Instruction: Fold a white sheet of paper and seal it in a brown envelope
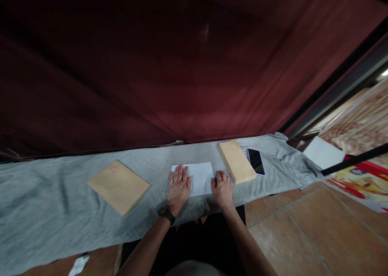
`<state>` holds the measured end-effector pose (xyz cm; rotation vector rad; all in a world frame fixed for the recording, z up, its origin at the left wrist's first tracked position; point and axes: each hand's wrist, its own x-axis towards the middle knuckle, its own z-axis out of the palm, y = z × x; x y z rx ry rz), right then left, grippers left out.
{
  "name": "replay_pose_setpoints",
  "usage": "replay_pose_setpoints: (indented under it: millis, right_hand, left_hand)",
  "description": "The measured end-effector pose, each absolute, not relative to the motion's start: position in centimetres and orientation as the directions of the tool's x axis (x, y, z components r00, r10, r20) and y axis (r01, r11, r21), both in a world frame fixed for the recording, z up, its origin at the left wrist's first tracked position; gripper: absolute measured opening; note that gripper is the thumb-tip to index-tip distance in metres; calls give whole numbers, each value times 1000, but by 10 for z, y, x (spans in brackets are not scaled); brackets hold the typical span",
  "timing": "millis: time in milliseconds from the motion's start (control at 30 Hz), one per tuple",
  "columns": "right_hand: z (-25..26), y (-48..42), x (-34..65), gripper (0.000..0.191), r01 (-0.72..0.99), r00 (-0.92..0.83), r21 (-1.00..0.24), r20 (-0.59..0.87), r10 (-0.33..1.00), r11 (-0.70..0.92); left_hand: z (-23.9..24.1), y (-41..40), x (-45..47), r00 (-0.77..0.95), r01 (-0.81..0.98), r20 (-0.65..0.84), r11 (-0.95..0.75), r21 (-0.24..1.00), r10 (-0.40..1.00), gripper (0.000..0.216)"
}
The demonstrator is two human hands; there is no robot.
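Note:
A white sheet of paper (201, 178) lies on the grey cloth in front of me. My left hand (178, 187) rests flat on its left side, fingers stretched out, with a black watch on the wrist. At the sheet's right edge is my right hand (222, 189), palm down, its fingers a little bent and apart. Close to the right hand lies a stack of brown envelopes (238, 163). Off to the left sits another pile of brown envelopes (118, 186), turned at an angle, with a faint reddish print near its top corner.
The grey cloth (75, 223) covers a long, narrow surface against a dark red curtain-like wall (194, 86). A dark-screened phone (256, 161) lies beside the right stack. Tiled floor (291, 231), a red printed box (363, 183) and a white panel (323, 152) are at the right.

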<state>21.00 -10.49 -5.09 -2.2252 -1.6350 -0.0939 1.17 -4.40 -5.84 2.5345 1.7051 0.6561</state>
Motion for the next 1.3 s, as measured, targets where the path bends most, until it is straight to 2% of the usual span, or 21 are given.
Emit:
replay_pose_setpoints:
  millis: [167, 267, 367, 433, 567, 700, 767, 800, 900, 967, 1033, 1100, 1200, 1300]
  right_hand:
    - [-39, -111, 200, 36, 862, 397, -399, 149, 906, -312]
    - [-34, -106, 200, 30, 730, 475, -565, 16, 880, -384]
    - [-32, -101, 204, 19, 598, 490, -708, -48, 870, -376]
    - [-30, -99, 206, 15, 571, 468, -749, -38, 883, -336]
    - [-16, -88, 212, 26, 539, 410, -816, 36, 912, -210]
    - [21, -71, 225, 29, 512, 419, -854, 153, 895, -94]
    - [45, -67, 229, 32, 510, 413, -860, 218, 884, -26]
    - [56, -68, 228, 32, 536, 393, -843, 299, 870, 48]
    - [75, -78, 219, 25, 698, 282, -684, 536, 796, 213]
    - [69, -92, 208, 22, 763, 88, -555, 598, 797, 332]
    - [51, -108, 199, 23, 771, -134, -464, 552, 823, 437]
    - [25, -125, 194, 27, 772, -286, -420, 442, 850, 478]
    - [-11, -148, 194, 33, 758, -365, -415, 371, 854, 504]
    - [-33, -164, 199, 37, 725, -371, -457, 371, 851, 516]
  left_hand:
    - [-59, -45, 5, 310, 837, 374, -438, 330, 874, 58]
    - [-58, -45, 3, 289, 819, 383, -433, 375, 878, 58]
    - [-58, -45, 2, 279, 801, 397, -440, 406, 874, 57]
    - [-57, -45, 1, 276, 785, 417, -453, 422, 866, 57]
    - [-50, -50, -1, 256, 735, 462, -481, 477, 849, 58]
    - [-41, -59, -6, 184, 685, 489, -468, 558, 852, 58]
    - [-39, -62, -10, 144, 663, 484, -447, 601, 863, 59]
    - [-39, -64, -13, 125, 647, 476, -435, 626, 871, 59]
    - [-41, -64, -24, 61, 589, 444, -391, 707, 894, 59]
    - [-43, -63, -34, 7, 552, 429, -362, 752, 903, 56]
    - [-42, -61, -45, -51, 527, 420, -333, 782, 906, 54]
    - [-39, -59, -54, -92, 516, 410, -308, 799, 907, 54]
    - [-33, -53, -59, -61, 513, 382, -299, 804, 922, 53]
    - [-30, -47, -47, 128, 538, 341, -354, 765, 931, 47]
